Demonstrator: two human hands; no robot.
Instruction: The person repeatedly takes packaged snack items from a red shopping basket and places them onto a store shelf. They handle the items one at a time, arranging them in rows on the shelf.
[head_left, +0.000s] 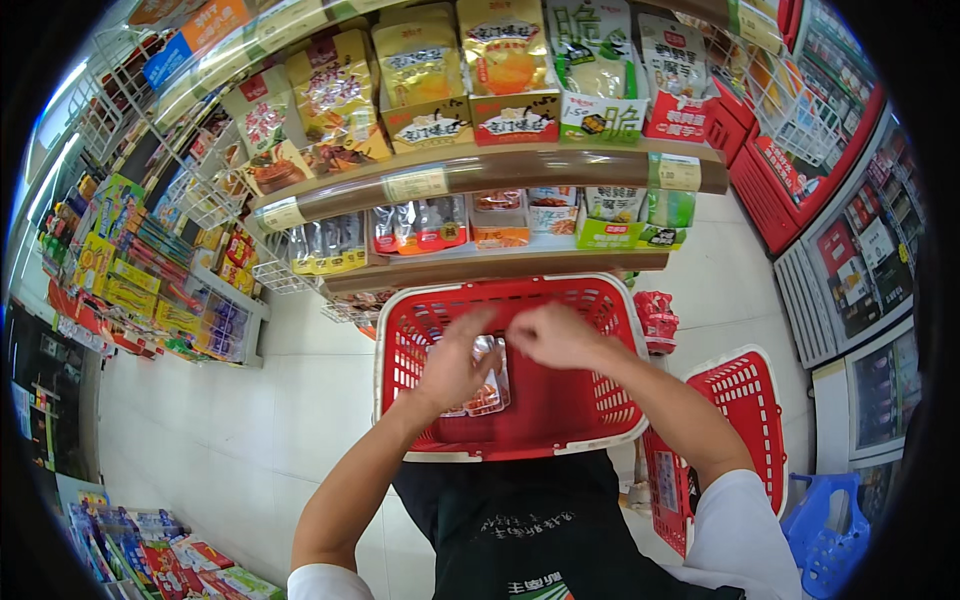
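Note:
A red plastic shopping basket with a pale rim is right in front of me, below the snack shelf. Inside it, left of the middle, lie several clear-wrapped snack packs with reddish contents. My left hand is over these packs and partly covers them; whether its fingers grip one is not clear. My right hand, blurred, is over the basket's middle with its fingers curled in; nothing is plainly seen in it.
Shelves with a brown edge carry boxes of snack pouches ahead. A second red basket and a blue plastic stool stand at the right. Red packages sit beside my basket. Candy racks line the left.

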